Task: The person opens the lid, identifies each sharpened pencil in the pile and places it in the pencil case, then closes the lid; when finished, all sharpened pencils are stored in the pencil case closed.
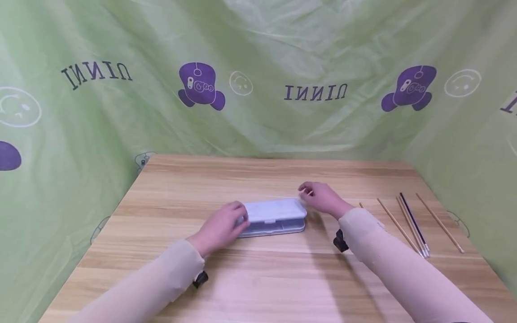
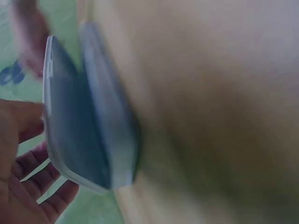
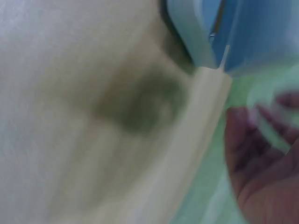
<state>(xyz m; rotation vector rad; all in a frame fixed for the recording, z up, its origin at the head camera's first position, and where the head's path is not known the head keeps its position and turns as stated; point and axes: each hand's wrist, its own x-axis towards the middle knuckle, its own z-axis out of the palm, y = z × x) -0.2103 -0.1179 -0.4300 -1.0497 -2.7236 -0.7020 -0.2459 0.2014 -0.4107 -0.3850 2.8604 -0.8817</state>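
Observation:
A pale blue pencil case (image 1: pixel 274 211) stands on the wooden table with its lid partly raised, the gap facing the near side. My left hand (image 1: pixel 224 226) holds the lid's left end. In the left wrist view its thumb (image 2: pixel 28 116) meets the lid's rim, and the other fingers lie along the outer face. Beside the right rear corner of the lid, my right hand (image 1: pixel 323 197) hovers with loosely bent fingers. The right wrist view is blurred but shows that hand (image 3: pixel 266 158) apart from the case. A thin brown stick with a metal end (image 3: pixel 217 23) lies inside the case.
Several pencils lie at the table's right, among them a dark one (image 1: pixel 414 220) and a light wooden one (image 1: pixel 440 223). My right forearm partly covers another pencil (image 1: pixel 361 205). A green printed curtain (image 1: pixel 258 130) encloses the table's back and sides.

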